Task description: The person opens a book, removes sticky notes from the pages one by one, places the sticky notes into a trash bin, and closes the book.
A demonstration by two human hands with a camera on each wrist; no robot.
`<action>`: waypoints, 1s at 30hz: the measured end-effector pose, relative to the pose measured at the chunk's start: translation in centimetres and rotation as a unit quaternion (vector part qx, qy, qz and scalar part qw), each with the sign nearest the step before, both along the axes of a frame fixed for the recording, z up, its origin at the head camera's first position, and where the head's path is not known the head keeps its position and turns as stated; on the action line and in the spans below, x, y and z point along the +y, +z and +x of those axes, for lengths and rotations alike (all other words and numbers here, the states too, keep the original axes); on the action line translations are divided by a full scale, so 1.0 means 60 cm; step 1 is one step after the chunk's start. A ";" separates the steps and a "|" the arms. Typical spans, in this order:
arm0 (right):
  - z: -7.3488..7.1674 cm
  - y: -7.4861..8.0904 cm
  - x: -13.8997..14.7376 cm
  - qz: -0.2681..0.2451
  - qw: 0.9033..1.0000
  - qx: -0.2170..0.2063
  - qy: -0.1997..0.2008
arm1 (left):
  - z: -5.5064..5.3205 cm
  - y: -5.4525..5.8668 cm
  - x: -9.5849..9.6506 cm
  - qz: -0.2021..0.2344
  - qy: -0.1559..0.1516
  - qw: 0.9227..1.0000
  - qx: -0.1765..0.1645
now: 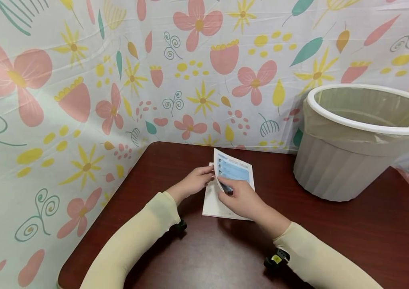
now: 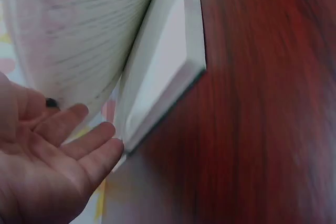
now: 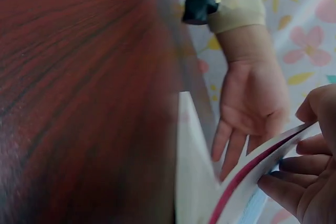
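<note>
A book (image 1: 214, 204) with white pages lies partly opened on the table. Its lifted part (image 1: 238, 171) stands up at a slant and shows a blue printed panel toward the right. My right hand (image 1: 242, 196) pinches this raised part, thumb on one side and fingers on the other; in the right wrist view the bent sheets (image 3: 247, 182) run into the grip. At the book's left side is my left hand (image 1: 194, 181), fingers extended and loosely spread by the page edges. The left wrist view has its palm turned up, fingertips right at the book's corner, beneath lines of print.
A grey waste bin (image 1: 334, 168) with a white rim and a clear liner stands at the table's right. Behind and to the left hangs a flower-patterned curtain (image 1: 204, 132). The dark red-brown wooden table (image 1: 204, 253) has rounded corners.
</note>
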State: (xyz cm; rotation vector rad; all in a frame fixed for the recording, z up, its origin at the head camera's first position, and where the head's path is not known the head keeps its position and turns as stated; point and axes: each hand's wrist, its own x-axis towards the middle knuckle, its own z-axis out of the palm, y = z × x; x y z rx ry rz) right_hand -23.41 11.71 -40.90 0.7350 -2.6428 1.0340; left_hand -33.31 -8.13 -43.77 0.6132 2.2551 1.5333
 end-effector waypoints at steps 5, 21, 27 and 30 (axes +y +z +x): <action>-0.008 -0.019 -0.028 0.063 0.998 0.014 -0.003 | -0.003 -0.006 -0.025 -0.020 0.043 0.999 -0.005; -0.012 -0.035 -0.083 0.238 0.971 0.015 0.031 | 0.003 0.008 -0.060 -0.093 0.029 0.995 0.024; -0.006 -0.037 -0.079 0.271 0.961 0.030 0.049 | 0.003 0.006 -0.057 -0.087 0.025 0.996 0.027; -0.008 -0.027 -0.060 0.251 0.965 -0.008 0.076 | 0.004 0.005 -0.052 -0.085 0.022 0.995 0.041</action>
